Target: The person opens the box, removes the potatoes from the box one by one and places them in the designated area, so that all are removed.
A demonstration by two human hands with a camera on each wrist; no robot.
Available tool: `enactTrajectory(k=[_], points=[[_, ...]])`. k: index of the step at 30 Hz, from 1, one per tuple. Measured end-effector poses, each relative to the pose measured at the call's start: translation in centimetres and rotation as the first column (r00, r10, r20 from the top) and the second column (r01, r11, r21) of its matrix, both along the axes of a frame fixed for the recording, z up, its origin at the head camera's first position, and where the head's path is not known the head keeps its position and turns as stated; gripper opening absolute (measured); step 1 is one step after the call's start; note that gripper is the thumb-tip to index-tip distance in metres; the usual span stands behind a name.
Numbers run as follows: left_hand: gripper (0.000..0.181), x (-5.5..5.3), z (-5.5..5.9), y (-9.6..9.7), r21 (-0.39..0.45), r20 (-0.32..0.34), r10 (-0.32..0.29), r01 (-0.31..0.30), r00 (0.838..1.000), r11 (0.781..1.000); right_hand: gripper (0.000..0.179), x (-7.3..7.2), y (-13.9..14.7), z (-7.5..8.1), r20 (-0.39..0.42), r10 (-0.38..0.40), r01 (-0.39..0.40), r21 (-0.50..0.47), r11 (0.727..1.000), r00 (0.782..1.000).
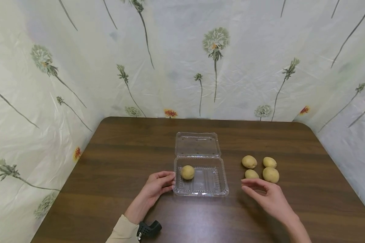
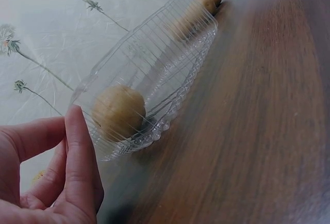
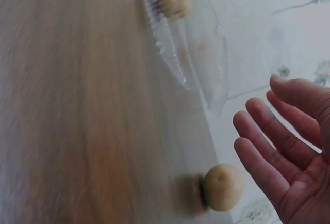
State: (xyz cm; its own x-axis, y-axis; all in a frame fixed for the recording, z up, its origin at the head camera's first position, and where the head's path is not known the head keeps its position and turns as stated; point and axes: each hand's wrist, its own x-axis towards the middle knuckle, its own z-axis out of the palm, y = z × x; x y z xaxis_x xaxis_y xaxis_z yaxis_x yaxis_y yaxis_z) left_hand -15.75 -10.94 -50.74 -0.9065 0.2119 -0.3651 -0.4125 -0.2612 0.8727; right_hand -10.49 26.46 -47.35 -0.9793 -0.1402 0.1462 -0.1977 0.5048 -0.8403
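A clear plastic clamshell container (image 1: 200, 193) lies on the table with its lid (image 1: 197, 145) folded back. One potato (image 1: 187, 172) sits in the left part of its base. My left hand (image 1: 156, 185) pinches the container's left rim between thumb and fingers, as the left wrist view also shows. Over the table to the right, my right hand (image 1: 269, 196) holds nothing, its fingers apart and slightly bent. Just beyond it are several loose potatoes, among them one near the fingertips (image 1: 251, 174), a larger one (image 1: 271, 174) and one farther back (image 1: 249, 162).
The dark wooden table (image 1: 124, 148) has rounded far corners. Behind it and along both sides hangs a pale sheet (image 1: 176, 67) printed with dandelions. A black strap piece (image 1: 149, 228) is on the left wrist, beside a light sleeve (image 1: 123, 230).
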Motion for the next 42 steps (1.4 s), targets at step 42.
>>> enactTrajectory(k=[42], points=[[0.023,-0.3,-0.3,0.0,0.017,0.004,0.004,-0.004,1.0,1.0,0.028,-2.9,-5.5,0.9,0.023,0.165,-0.161,-0.132,0.978,0.986]])
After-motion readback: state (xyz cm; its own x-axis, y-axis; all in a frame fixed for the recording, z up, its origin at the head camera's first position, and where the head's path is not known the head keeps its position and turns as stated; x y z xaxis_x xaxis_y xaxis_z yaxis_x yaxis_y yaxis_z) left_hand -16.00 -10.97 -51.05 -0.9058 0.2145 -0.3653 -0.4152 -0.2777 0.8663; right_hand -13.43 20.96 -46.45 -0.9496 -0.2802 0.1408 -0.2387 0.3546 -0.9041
